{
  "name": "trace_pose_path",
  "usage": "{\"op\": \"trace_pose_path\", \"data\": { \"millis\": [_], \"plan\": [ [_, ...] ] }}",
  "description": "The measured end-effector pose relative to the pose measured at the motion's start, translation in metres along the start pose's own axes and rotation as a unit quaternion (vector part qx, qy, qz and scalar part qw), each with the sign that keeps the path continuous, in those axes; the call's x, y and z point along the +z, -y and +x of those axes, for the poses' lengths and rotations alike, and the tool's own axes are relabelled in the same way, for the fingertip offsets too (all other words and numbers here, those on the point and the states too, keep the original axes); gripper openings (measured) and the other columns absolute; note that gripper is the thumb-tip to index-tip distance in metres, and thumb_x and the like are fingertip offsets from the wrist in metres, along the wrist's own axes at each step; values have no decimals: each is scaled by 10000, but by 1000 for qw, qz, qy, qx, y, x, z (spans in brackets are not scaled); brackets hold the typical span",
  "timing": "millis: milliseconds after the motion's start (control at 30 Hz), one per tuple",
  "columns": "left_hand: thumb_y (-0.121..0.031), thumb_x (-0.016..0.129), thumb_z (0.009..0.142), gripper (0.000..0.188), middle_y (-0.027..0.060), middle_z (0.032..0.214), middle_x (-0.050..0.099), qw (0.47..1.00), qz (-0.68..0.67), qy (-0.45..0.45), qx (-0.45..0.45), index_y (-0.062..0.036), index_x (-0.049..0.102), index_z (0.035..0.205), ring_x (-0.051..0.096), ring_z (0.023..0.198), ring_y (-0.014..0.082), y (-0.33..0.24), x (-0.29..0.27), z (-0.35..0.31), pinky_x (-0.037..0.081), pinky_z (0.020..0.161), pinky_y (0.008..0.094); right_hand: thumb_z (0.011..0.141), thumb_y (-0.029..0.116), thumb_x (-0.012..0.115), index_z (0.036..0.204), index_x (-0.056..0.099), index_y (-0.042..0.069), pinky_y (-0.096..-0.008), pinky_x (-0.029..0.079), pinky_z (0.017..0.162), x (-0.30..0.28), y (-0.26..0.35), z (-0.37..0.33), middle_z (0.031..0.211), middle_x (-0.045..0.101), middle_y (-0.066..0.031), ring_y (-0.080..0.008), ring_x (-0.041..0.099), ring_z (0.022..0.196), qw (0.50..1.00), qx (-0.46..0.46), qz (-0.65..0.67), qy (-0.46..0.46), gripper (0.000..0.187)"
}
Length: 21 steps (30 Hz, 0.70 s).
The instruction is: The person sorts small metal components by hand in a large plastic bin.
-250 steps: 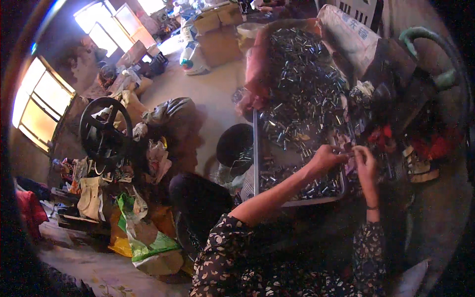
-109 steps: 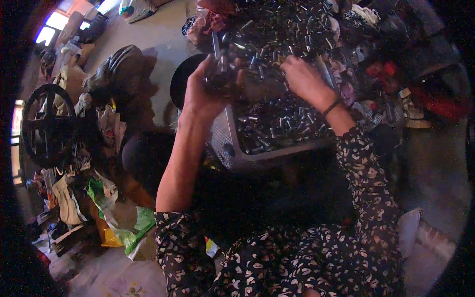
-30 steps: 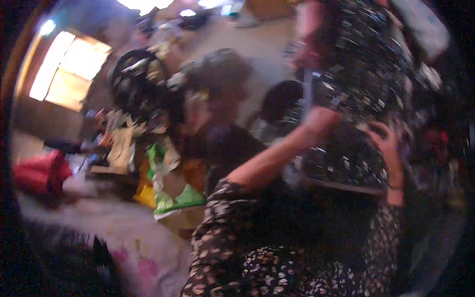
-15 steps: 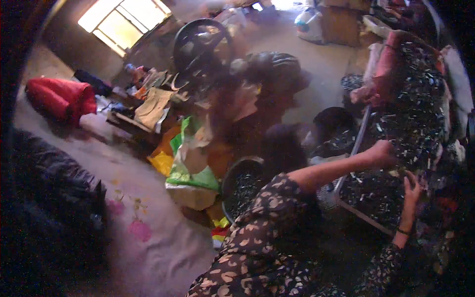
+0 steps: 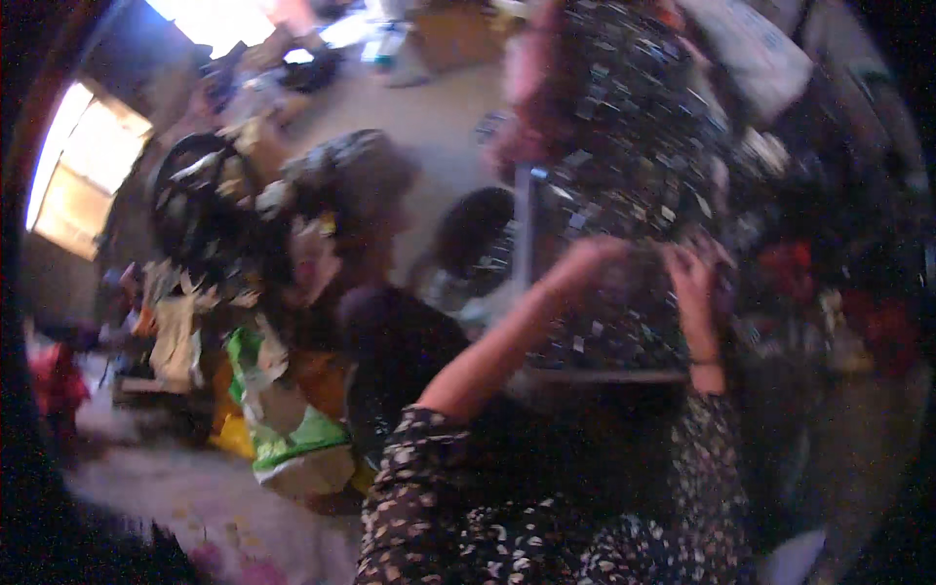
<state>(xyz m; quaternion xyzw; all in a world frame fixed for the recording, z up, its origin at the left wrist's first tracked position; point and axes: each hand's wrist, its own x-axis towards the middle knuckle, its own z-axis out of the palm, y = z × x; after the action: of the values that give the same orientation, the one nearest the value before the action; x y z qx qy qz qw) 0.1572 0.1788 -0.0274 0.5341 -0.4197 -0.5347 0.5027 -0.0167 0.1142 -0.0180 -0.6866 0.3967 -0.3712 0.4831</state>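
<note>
My left hand (image 5: 600,255) is over the near part of a framed table or tray (image 5: 524,224) heaped with small dark pieces (image 5: 634,136) that glint silver. Its fingers look closed, though motion blurs them. Close to its right, my right hand (image 5: 693,273) has its fingers bent and drawn together toward the left one. Anything in the fingertips of either hand is too small and blurred to name. Both forearms come out of dark sleeves with a pale pattern.
A pink cloth-like shape (image 5: 531,97) lies along the heap's left edge. To the left are a dark round container (image 5: 478,229), a green and white bag (image 5: 292,429), a black wheel (image 5: 200,180) and brown scraps (image 5: 175,336). A white sack (image 5: 756,54) lies at the far right.
The view has swung right, so the table and both hands appear further left. My right hand's fingers, spread before, are now drawn together near the left hand.
</note>
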Motion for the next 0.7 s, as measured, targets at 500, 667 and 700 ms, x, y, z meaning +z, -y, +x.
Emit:
{"op": "trace_pose_path", "data": {
  "millis": [500, 667, 700],
  "plan": [
    [-112, 527, 779, 140, 4, 720, 517, 982, -139, -31, -127, -62, 513, 910, 484, 556, 73, -8, 26, -6, 366, 437, 179, 814, 244, 547, 876, 592, 20, -200, 368, 486, -3, -7, 2, 661, 551, 11, -46, 468, 555, 993, 65, 93, 32, 236],
    [-90, 597, 725, 250, 45, 739, 564, 996, -27, -91, 4, -8, 541, 954, 512, 624, 78, 2, 27, -2, 401, 528, 200, 813, 254, 550, 873, 592, 28, -201, 373, 448, -2, -16, 5, 658, 549, 7, -48, 466, 498, 992, 59, 107, 30, 238],
    [-90, 597, 725, 250, 45, 739, 564, 996, -32, -88, 9, -8, 541, 954, 512, 624, 78, 4, 28, -2, 401, 528, 200, 813, 254, 550, 873, 592, 28, -201, 373, 448, -2, -16, 5, 658, 549, 7, -48, 466, 498, 992, 55, 111, 34, 238]
  ]
}}
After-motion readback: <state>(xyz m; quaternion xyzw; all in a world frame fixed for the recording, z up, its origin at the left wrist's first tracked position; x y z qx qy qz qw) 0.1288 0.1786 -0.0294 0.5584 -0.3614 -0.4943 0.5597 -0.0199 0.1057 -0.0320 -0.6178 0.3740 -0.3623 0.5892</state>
